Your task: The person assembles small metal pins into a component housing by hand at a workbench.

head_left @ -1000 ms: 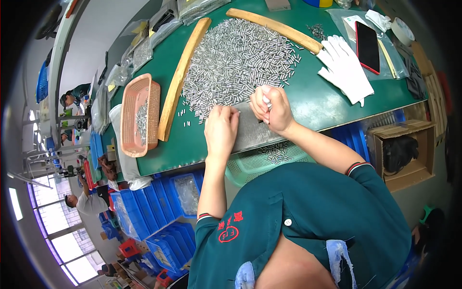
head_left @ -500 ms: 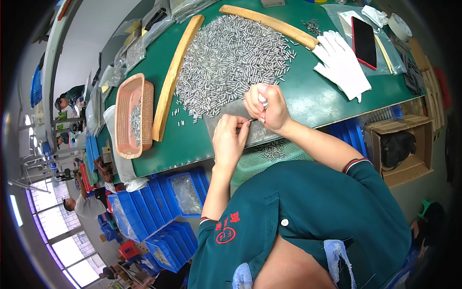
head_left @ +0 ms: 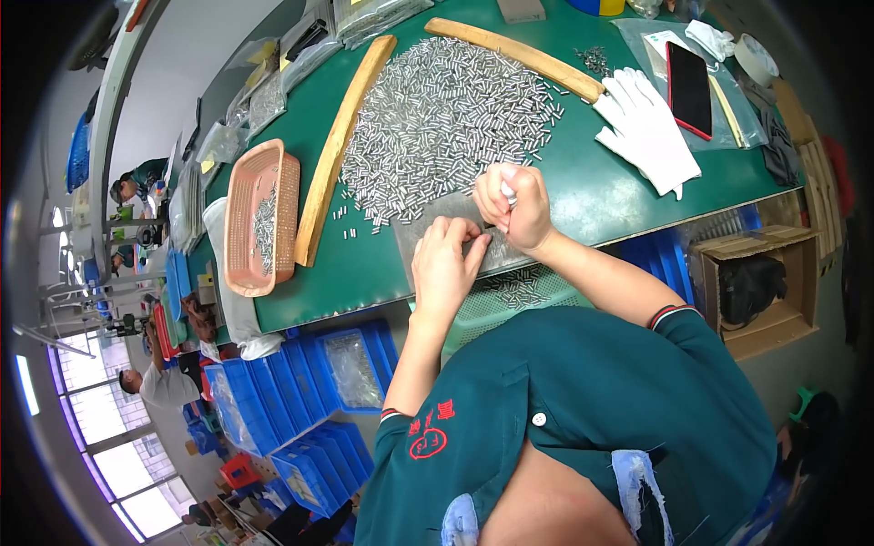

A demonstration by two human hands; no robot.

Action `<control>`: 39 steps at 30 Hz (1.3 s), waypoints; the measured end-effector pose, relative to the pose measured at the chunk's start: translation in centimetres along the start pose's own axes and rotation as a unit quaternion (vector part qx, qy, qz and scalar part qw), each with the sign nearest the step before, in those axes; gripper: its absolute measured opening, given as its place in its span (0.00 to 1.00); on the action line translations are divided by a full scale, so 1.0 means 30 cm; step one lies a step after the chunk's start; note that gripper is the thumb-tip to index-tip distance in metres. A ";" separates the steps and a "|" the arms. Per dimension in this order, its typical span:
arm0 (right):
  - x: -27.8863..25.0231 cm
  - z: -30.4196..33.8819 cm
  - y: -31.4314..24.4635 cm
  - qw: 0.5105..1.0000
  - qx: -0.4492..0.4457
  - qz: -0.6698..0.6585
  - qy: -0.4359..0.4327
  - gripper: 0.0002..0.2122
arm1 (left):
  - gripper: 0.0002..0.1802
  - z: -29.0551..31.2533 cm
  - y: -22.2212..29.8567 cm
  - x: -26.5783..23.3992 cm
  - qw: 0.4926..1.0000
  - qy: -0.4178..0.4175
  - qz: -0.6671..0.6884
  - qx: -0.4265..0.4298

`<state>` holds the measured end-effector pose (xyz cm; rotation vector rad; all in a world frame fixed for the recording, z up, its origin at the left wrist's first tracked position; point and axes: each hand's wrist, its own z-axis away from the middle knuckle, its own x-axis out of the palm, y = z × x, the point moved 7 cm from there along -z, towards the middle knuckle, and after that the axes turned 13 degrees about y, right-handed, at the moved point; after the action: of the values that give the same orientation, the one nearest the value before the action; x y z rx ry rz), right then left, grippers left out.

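My right hand is closed in a fist round a white-handled tool, whose white end shows between thumb and fingers; its working end is hidden. Close beside it, my left hand has its thumb and fingertips drawn together over a flat grey metal plate at the table's front edge. Whatever those fingertips hold is too small or covered to make out. Just beyond both hands spreads a big heap of short, shiny metal pins. Below the plate, a green plastic basket contains more of these pins.
Two wooden strips flank the heap on the green table. A pink basket with pins stands left. White gloves, a red-edged phone and tape lie right. Blue bins and a cardboard box sit below.
The left hand's fingers have shifted slightly right and bent further, still close to the right fist. The dark tip seen between the hands earlier is now mostly covered. The whole view has shifted a little.
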<state>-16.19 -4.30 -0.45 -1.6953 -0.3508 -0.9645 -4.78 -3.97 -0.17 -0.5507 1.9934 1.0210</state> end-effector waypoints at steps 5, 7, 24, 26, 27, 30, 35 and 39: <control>-0.006 -0.006 0.007 1.000 0.011 -0.008 0.006 0.20 | 0.06 0.005 0.002 -0.017 1.000 0.000 -0.012 0.020; 0.000 -0.004 0.007 1.000 0.014 -0.010 -0.003 0.19 | 0.06 0.007 -0.023 -0.032 0.999 0.017 0.034 -0.034; 0.021 0.009 0.028 0.997 0.063 -0.037 -0.037 0.19 | 0.05 0.017 -0.049 -0.027 0.999 0.014 0.019 -0.029; 0.023 0.012 0.030 0.997 0.062 -0.040 -0.039 0.19 | 0.05 0.017 -0.048 -0.027 0.999 0.016 0.021 -0.028; 0.027 0.016 0.032 0.998 0.049 -0.010 -0.047 0.19 | 0.05 0.018 -0.046 -0.027 0.999 0.018 0.022 -0.023; 0.036 0.019 0.032 0.998 0.043 0.014 -0.053 0.19 | 0.05 0.024 -0.037 -0.031 1.000 0.020 0.015 -0.011; 0.007 0.001 0.024 0.998 0.035 -0.024 -0.044 0.19 | 0.04 0.065 0.051 -0.054 0.996 -0.045 0.021 0.076; -0.002 -0.005 0.025 0.998 0.040 -0.027 -0.031 0.19 | 0.06 0.047 0.004 -0.091 0.997 -0.042 0.068 0.001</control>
<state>-15.81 -4.69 -0.99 -1.6514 -0.4724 -0.9272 -2.62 -2.71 1.63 -0.3678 1.9775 1.1068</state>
